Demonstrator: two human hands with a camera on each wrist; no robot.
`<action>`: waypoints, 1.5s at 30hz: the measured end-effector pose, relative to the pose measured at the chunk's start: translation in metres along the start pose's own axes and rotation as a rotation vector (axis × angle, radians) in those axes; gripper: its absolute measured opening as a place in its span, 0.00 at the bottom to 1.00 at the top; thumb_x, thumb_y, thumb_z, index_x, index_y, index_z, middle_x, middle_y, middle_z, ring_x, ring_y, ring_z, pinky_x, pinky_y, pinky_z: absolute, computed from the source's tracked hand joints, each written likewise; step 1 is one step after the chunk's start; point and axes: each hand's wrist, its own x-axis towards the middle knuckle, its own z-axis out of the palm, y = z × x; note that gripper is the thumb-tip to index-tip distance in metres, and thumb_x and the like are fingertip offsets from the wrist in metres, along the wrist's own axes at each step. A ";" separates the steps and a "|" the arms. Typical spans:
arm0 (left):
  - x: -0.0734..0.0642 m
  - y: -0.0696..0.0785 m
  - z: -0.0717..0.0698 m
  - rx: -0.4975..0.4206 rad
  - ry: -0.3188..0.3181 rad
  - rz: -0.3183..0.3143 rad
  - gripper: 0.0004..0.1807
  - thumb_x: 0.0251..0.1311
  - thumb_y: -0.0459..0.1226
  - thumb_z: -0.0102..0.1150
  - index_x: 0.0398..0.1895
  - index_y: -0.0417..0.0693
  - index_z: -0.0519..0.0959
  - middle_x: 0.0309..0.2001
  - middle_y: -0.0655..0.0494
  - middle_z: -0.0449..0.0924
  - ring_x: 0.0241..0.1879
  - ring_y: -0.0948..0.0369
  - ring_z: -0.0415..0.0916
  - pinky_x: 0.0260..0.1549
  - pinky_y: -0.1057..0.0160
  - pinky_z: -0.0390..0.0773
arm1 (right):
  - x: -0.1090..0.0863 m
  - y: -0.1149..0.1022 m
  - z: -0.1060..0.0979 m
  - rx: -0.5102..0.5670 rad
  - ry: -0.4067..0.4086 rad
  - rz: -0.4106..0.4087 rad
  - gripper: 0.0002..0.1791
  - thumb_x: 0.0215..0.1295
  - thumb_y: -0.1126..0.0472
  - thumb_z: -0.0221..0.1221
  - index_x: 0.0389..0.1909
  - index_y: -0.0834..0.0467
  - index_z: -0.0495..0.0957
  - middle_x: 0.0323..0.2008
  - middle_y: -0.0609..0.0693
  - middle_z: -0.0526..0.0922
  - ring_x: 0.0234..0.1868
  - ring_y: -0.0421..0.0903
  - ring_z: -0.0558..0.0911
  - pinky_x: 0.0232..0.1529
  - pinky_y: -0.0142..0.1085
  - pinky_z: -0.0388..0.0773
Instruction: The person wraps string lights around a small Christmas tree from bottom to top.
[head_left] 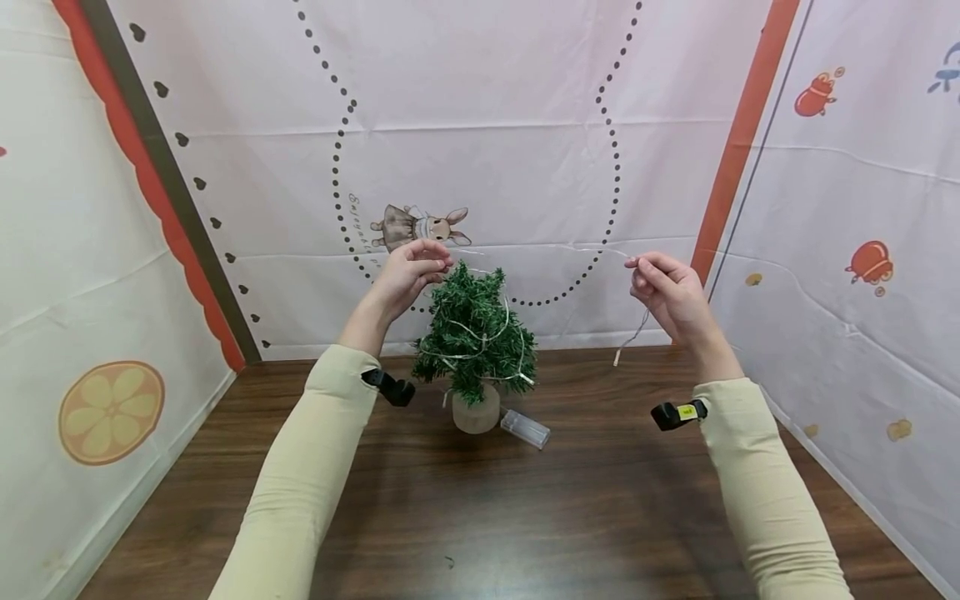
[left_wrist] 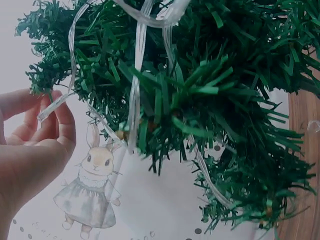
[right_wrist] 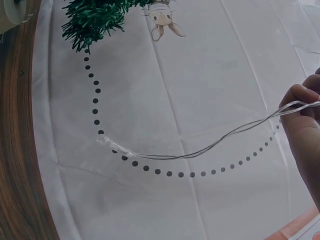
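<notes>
A small green artificial Christmas tree (head_left: 472, 321) stands upright on a round pale base (head_left: 476, 410), clear string lights (head_left: 465, 357) looped around its branches. My left hand (head_left: 408, 279) is beside the treetop, fingers curled together on the thin wire there; the tree partly hides its fingertips in the left wrist view. Out to the right, my right hand (head_left: 670, 292) pinches the wire between thumb and fingers. A strand runs through the air between both hands, and a loose end with a small bulb (head_left: 617, 358) dangles below the right hand.
A clear battery box (head_left: 526, 428) lies on the brown wooden table (head_left: 480, 517) just right of the tree base. Behind and at both sides hangs a printed white cloth (head_left: 480, 167). A tiny dark scrap (head_left: 450, 562) lies near the front.
</notes>
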 end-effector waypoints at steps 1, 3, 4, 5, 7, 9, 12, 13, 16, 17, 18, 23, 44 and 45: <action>0.000 0.000 0.000 -0.012 -0.009 0.003 0.10 0.63 0.23 0.50 0.37 0.44 0.78 0.37 0.54 0.79 0.37 0.61 0.77 0.37 0.65 0.76 | 0.000 0.000 0.000 -0.004 -0.001 0.001 0.08 0.70 0.64 0.52 0.38 0.60 0.80 0.25 0.48 0.73 0.26 0.41 0.67 0.30 0.30 0.68; -0.001 0.000 -0.001 -0.023 -0.030 0.011 0.09 0.64 0.25 0.51 0.40 0.42 0.79 0.37 0.54 0.79 0.36 0.62 0.77 0.37 0.65 0.76 | -0.001 0.000 0.000 -0.009 0.000 0.002 0.09 0.70 0.64 0.52 0.38 0.60 0.80 0.25 0.48 0.73 0.27 0.42 0.67 0.31 0.30 0.68; -0.001 0.000 -0.001 -0.025 -0.036 0.015 0.08 0.64 0.26 0.51 0.41 0.41 0.79 0.36 0.54 0.78 0.36 0.62 0.76 0.37 0.66 0.76 | -0.001 0.000 0.000 -0.013 0.001 0.001 0.09 0.70 0.64 0.52 0.38 0.61 0.80 0.25 0.48 0.73 0.27 0.42 0.67 0.31 0.30 0.68; -0.001 0.000 -0.001 -0.012 -0.047 0.022 0.07 0.65 0.28 0.52 0.42 0.41 0.79 0.36 0.54 0.78 0.35 0.63 0.76 0.37 0.66 0.76 | -0.001 0.000 0.000 -0.015 0.003 -0.001 0.08 0.70 0.64 0.52 0.38 0.61 0.80 0.25 0.48 0.73 0.27 0.42 0.67 0.31 0.30 0.68; -0.001 0.000 0.000 0.039 -0.055 0.039 0.07 0.65 0.31 0.54 0.42 0.41 0.80 0.35 0.54 0.78 0.34 0.63 0.75 0.36 0.66 0.77 | -0.002 -0.001 0.000 -0.008 0.004 -0.004 0.08 0.70 0.64 0.52 0.38 0.61 0.80 0.24 0.48 0.73 0.26 0.42 0.67 0.30 0.30 0.68; -0.001 -0.001 0.000 0.094 -0.054 0.063 0.07 0.64 0.32 0.56 0.42 0.40 0.81 0.36 0.53 0.79 0.34 0.62 0.74 0.35 0.66 0.77 | -0.003 -0.002 0.001 0.005 0.000 -0.010 0.08 0.70 0.65 0.52 0.38 0.61 0.80 0.24 0.48 0.73 0.26 0.42 0.67 0.30 0.31 0.68; -0.001 -0.003 -0.003 0.145 -0.055 0.091 0.05 0.64 0.32 0.55 0.39 0.44 0.81 0.38 0.53 0.79 0.35 0.62 0.74 0.35 0.66 0.76 | -0.005 -0.003 0.001 0.022 -0.030 -0.012 0.09 0.70 0.66 0.51 0.37 0.61 0.80 0.24 0.48 0.72 0.26 0.43 0.66 0.31 0.31 0.68; -0.001 -0.005 -0.005 0.146 -0.057 0.096 0.05 0.65 0.32 0.54 0.39 0.44 0.80 0.38 0.54 0.79 0.35 0.62 0.75 0.35 0.66 0.76 | -0.006 -0.003 0.002 0.025 -0.047 -0.011 0.09 0.71 0.66 0.50 0.37 0.61 0.80 0.24 0.48 0.72 0.26 0.43 0.66 0.31 0.31 0.69; -0.005 -0.008 -0.010 0.139 -0.079 0.130 0.06 0.66 0.30 0.51 0.38 0.48 0.78 0.37 0.57 0.80 0.36 0.64 0.75 0.35 0.66 0.74 | -0.009 -0.003 0.003 0.037 -0.126 -0.008 0.12 0.72 0.68 0.46 0.38 0.61 0.80 0.24 0.48 0.73 0.27 0.43 0.65 0.31 0.33 0.65; -0.007 -0.008 -0.011 0.136 -0.088 0.151 0.07 0.66 0.29 0.51 0.38 0.48 0.78 0.36 0.57 0.80 0.36 0.64 0.75 0.35 0.66 0.73 | -0.010 -0.003 0.003 0.039 -0.155 -0.005 0.13 0.72 0.69 0.45 0.38 0.61 0.80 0.24 0.48 0.73 0.27 0.43 0.65 0.31 0.34 0.64; -0.009 -0.008 -0.012 0.134 -0.097 0.173 0.08 0.66 0.28 0.50 0.38 0.48 0.77 0.36 0.57 0.80 0.36 0.64 0.75 0.35 0.65 0.73 | -0.011 -0.003 0.004 0.045 -0.187 -0.007 0.14 0.72 0.70 0.44 0.39 0.62 0.80 0.25 0.48 0.73 0.27 0.43 0.65 0.30 0.35 0.62; -0.024 0.001 -0.010 0.145 -0.148 0.277 0.09 0.65 0.24 0.48 0.39 0.45 0.75 0.37 0.57 0.81 0.39 0.64 0.77 0.36 0.66 0.73 | -0.012 -0.003 0.011 0.044 -0.329 -0.011 0.14 0.73 0.71 0.41 0.41 0.62 0.78 0.25 0.47 0.72 0.27 0.44 0.62 0.30 0.36 0.57; -0.042 -0.018 -0.034 0.257 -0.172 0.382 0.11 0.57 0.18 0.52 0.31 0.39 0.81 0.39 0.54 0.80 0.41 0.60 0.77 0.42 0.67 0.79 | -0.018 0.006 0.023 -0.124 -0.584 0.051 0.11 0.72 0.68 0.46 0.41 0.58 0.78 0.27 0.44 0.75 0.29 0.38 0.72 0.30 0.30 0.73; -0.044 -0.017 -0.033 0.270 -0.170 0.377 0.10 0.57 0.19 0.53 0.31 0.38 0.81 0.39 0.55 0.80 0.41 0.60 0.78 0.42 0.67 0.79 | -0.019 0.007 0.023 -0.148 -0.591 0.050 0.11 0.72 0.68 0.46 0.41 0.58 0.78 0.27 0.44 0.74 0.28 0.37 0.72 0.28 0.30 0.72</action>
